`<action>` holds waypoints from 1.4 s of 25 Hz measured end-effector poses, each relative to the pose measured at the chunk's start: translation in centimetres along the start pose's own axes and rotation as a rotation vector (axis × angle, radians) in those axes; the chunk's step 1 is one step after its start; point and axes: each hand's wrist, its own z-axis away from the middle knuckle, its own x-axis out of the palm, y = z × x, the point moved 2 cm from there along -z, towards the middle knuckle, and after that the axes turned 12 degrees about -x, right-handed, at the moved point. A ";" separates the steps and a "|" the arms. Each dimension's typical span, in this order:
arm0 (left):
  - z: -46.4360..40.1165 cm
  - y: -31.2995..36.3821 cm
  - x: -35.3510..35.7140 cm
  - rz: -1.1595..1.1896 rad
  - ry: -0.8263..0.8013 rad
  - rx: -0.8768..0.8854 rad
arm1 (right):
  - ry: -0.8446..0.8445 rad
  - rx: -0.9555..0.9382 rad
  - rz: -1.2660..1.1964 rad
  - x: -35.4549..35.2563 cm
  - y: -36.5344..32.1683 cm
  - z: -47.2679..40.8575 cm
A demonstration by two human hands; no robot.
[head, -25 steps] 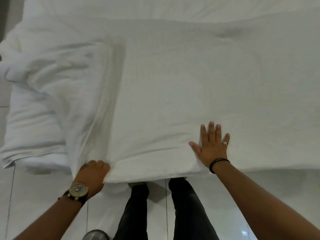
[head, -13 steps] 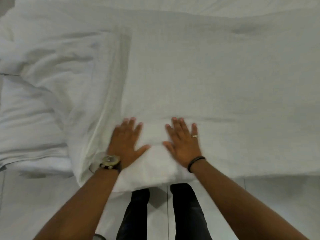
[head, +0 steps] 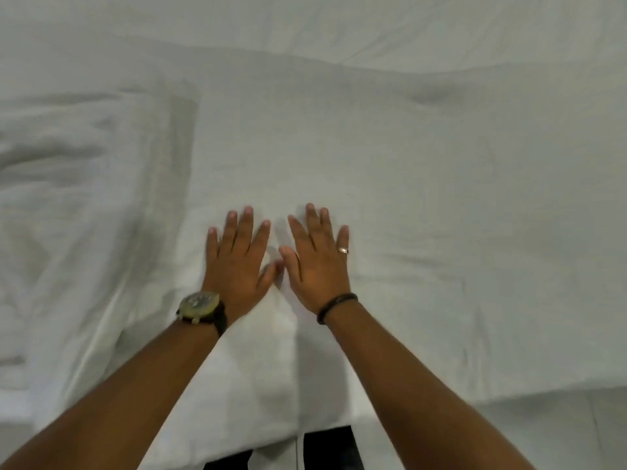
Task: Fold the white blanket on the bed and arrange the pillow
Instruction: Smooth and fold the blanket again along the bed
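- The white blanket lies spread flat over the bed, its near edge hanging just in front of the person.
- Left hand and right hand both rest palm-down on it — fingers spread wide, gripping nothing, thumbs almost touching.
- The blanket's long axis runs left to right; most of its flat span lies rightward, nearer the right hand, while rumpled folds sit beside the left hand.
- No pillow can be made out clearly.

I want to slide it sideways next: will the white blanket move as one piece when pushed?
Probably not. The white blanket looks soft and floppy, creased beside the left hand and right hand, so it would likely bunch. Its draped edge suggests limpness.
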 end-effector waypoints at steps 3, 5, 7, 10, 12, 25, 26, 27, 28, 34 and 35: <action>-8.2 1.3 -0.9 -0.028 0.050 -0.145 | 0.083 0.082 0.226 -0.7 9.6 -2.0; -10.8 0.4 -0.4 -0.121 0.059 -0.115 | 0.015 0.316 0.351 -3.9 18.9 0.8; -11.9 0.0 0.4 -0.149 0.069 -0.113 | -0.051 0.608 0.308 -7.8 25.6 3.9; -12.6 0.2 1.2 -0.142 0.097 -0.121 | 0.065 0.801 0.173 -9.3 25.3 1.0; -12.7 -0.1 1.5 -0.116 0.090 -0.124 | 0.208 0.472 0.146 -7.5 19.2 -5.4; -13.8 -0.1 2.2 -0.091 0.035 -0.163 | -0.062 0.664 0.243 -13.9 36.3 -15.4; -13.8 -0.1 2.3 -0.097 0.041 -0.162 | -0.047 0.703 0.213 -14.0 35.5 -15.6; -13.7 -0.3 2.4 -0.108 0.047 -0.158 | -0.014 0.721 0.171 -13.4 33.8 -16.2; -13.7 -0.4 2.4 -0.111 0.050 -0.150 | 0.029 0.700 0.154 -12.1 30.9 -17.1; -13.8 -0.7 3.5 -0.048 0.122 -0.169 | 0.005 -0.003 0.178 -2.8 14.5 -13.8; -13.7 -1.0 4.1 -0.029 0.118 -0.160 | -0.006 0.092 0.213 -4.3 18.9 -12.7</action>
